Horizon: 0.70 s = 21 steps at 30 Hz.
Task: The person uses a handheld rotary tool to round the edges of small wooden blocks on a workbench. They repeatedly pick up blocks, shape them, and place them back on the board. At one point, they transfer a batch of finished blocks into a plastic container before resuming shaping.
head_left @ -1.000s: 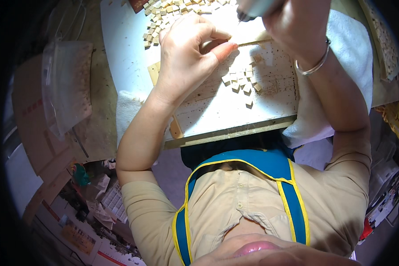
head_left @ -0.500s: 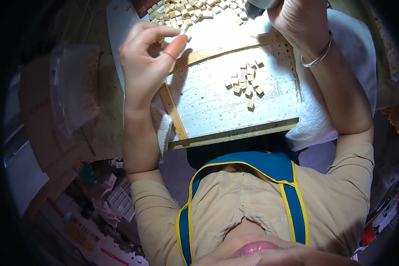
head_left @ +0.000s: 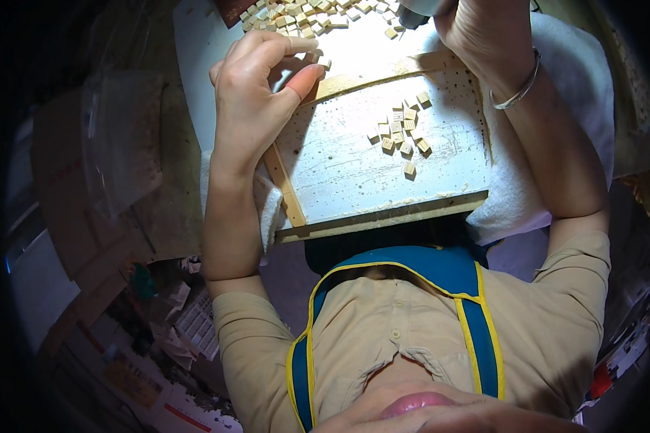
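Observation:
At the upper left of the board (head_left: 325, 180), my left hand (head_left: 263, 94) is bent into a pinch. A small wooden block (head_left: 325, 63) sits at its thumb and index fingertips, partly hidden by them. My right hand (head_left: 484, 36) wraps around a grey tool with a black nose (head_left: 414, 17), which looks like a power drill; its upper part is cut off by the frame edge. Several small wooden blocks (head_left: 397, 128) lie loosely grouped on the white board, some with dark marks on their faces.
A pile of pale wooden blocks (head_left: 296, 19) spreads beyond the board's far wooden strip (head_left: 368, 78). Another strip (head_left: 285, 187) edges the left side. White towels (head_left: 570, 94) lie under my right arm and beside my left. A clear plastic container (head_left: 123, 137) stands farther left.
My left hand has moved right along the far strip with the small block at its fingertips. My right hand and the tool have shifted only slightly.

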### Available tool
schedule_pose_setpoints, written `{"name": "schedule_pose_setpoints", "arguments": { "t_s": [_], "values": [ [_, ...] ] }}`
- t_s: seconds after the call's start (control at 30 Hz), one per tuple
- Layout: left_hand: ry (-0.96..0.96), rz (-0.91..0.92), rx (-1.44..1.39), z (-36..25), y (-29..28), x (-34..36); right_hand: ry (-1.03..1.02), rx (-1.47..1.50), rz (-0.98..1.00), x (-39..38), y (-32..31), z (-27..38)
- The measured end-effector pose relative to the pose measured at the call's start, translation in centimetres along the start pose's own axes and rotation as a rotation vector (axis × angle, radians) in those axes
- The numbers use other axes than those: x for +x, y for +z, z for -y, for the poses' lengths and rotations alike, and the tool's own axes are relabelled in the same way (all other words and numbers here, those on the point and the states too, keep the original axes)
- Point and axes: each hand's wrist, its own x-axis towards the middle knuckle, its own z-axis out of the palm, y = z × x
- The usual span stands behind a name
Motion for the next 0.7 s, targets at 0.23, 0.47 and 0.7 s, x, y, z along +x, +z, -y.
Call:
{"name": "schedule_pose_setpoints", "arguments": {
  "t_s": [0.23,0.47,0.7],
  "values": [
    [0.294,0.030,0.299,0.2,-0.1,0.7,0.059,0.048,-0.024,0.1,0.8,0.9],
    [0.357,-0.005,0.259,0.3,1.4,0.7,0.073,0.070,0.005,0.1,0.6,0.7],
    [0.198,0.099,-0.017,0.9,-0.4,0.9,0.036,0.020,0.005,0.0,0.4,0.8]
  ]
}}
